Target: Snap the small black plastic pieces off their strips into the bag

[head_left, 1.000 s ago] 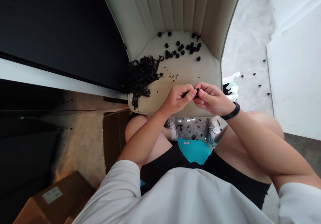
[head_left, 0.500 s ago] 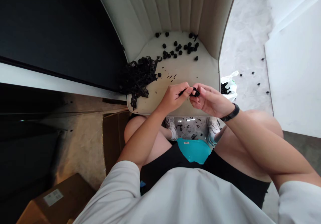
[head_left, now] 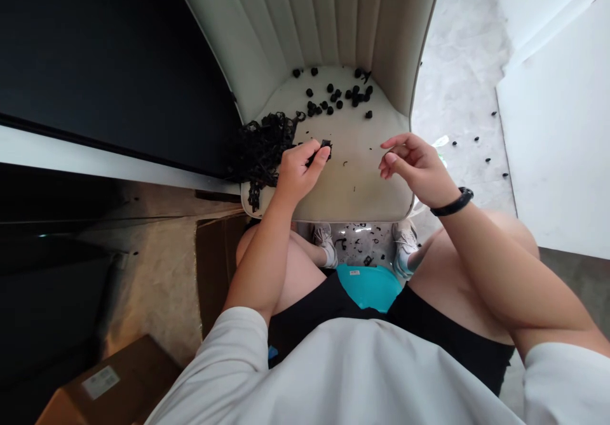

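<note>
My left hand [head_left: 299, 166] is closed round a small black rubber-like piece [head_left: 326, 145], whose end sticks out past the thumb and forefinger. It hovers over the front of a cream chair seat [head_left: 362, 187], just right of a tangled heap of black scraps [head_left: 262, 142]. Apart from it, over the seat's right edge, my right hand [head_left: 417, 164] is held with its fingers loosely curled and apart, and I see nothing in them. Several small round black parts [head_left: 356, 94] lie scattered at the back of the seat.
A dark panel [head_left: 114, 50] borders the chair on the left. Several small black bits [head_left: 476, 138] lie on the floor at right. Below the seat are a turquoise plastic stool or tub [head_left: 369, 288] and my shoes [head_left: 405, 237]. A cardboard box [head_left: 124, 374] stands at lower left.
My hands were together on the black piece and have now parted. The left has moved left with the piece, while the right has let go and moved right.
</note>
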`<state>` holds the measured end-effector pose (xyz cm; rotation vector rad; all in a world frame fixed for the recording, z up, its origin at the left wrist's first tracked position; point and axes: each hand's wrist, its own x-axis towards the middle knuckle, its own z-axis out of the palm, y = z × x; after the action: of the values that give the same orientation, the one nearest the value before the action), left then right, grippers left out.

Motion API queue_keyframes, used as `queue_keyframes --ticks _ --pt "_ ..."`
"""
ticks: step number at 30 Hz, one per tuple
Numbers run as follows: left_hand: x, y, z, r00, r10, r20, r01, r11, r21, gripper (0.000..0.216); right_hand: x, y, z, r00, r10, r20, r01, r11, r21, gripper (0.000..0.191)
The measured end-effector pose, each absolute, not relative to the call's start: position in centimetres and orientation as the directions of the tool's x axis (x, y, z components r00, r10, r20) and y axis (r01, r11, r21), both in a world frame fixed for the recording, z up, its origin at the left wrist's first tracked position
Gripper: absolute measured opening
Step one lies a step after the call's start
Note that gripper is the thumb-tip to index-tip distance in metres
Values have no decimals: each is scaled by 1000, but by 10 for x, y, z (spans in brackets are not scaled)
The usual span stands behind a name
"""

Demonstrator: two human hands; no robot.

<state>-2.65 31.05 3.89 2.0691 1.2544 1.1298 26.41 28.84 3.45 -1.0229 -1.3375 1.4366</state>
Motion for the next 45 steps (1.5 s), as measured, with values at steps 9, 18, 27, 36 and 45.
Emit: queue_keyframes --ticks 9,18,27,36,45 --pt "-24 319 31 326 887 327 581 -461 670 43 319 296 45 47 947 319 268 295 -917 15" --pt "-18 322 28 371 879 300 563 -470 679 29 372 288 42 234 873 428 546 246 -801 29" --pt "24 290 20 556 809 190 526 -519 674 62 368 294 29 274 905 325 521 144 -841 15" --pt "-68 337 41 -7 896 444 724 -302 620 46 340 306 11 26 985 170 618 118 -777 18" --pt "-85 344 41 -166 938 306 939 56 338 36 320 316 -1 -56 984 171 618 168 -768 18"
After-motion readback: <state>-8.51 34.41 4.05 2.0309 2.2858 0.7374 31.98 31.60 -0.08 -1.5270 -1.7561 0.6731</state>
